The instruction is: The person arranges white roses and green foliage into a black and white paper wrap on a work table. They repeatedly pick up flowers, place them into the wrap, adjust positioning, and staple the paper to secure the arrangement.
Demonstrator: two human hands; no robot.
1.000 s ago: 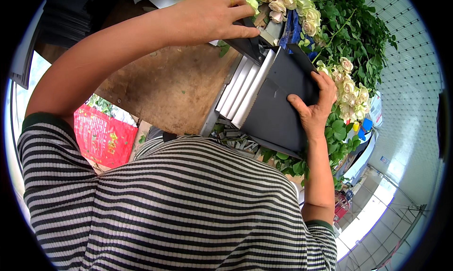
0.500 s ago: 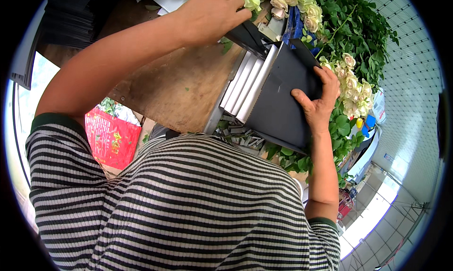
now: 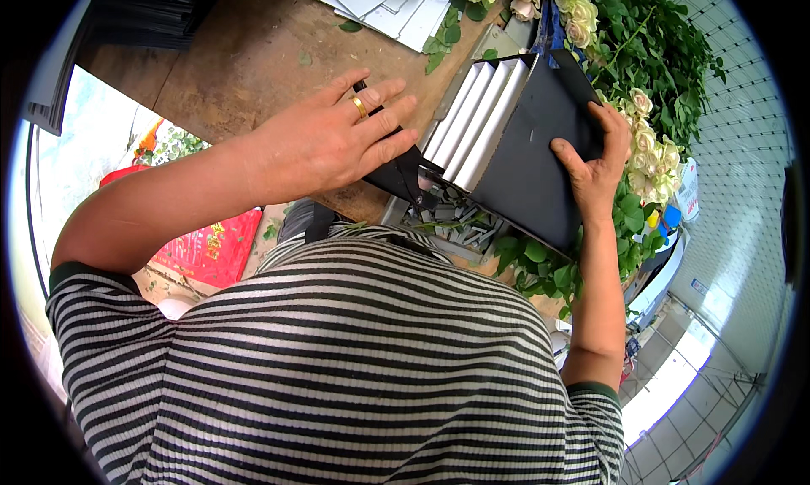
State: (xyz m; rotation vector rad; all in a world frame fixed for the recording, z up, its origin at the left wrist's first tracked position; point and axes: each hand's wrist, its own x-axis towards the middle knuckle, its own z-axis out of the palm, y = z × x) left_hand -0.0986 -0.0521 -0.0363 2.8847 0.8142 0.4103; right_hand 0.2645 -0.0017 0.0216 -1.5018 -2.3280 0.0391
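My left hand (image 3: 325,143), a gold ring on one finger, is closed around a long black stapler (image 3: 395,174). The stapler's metal-fitted end meets the near left corner of a black cardboard sheet (image 3: 536,147). My right hand (image 3: 597,160) grips that sheet, with the thumb on its face and the fingers over its far right edge. Several upright white folds (image 3: 477,118) stand in a row against the sheet's left side. Part of the stapler is hidden under my left fingers.
Cream roses (image 3: 650,147) and dense green leaves (image 3: 650,54) crowd the right side. White sheets (image 3: 388,8) lie on the wooden table (image 3: 245,63). Small grey pieces (image 3: 464,219) fill a tray below the cardboard. Dark stacked sheets (image 3: 143,16) stand far left, above a red bag (image 3: 219,249).
My left hand has brought the stapler from the far end of the white folds to the near end. My right hand keeps its grip on the cardboard sheet, its thumb still on the face.
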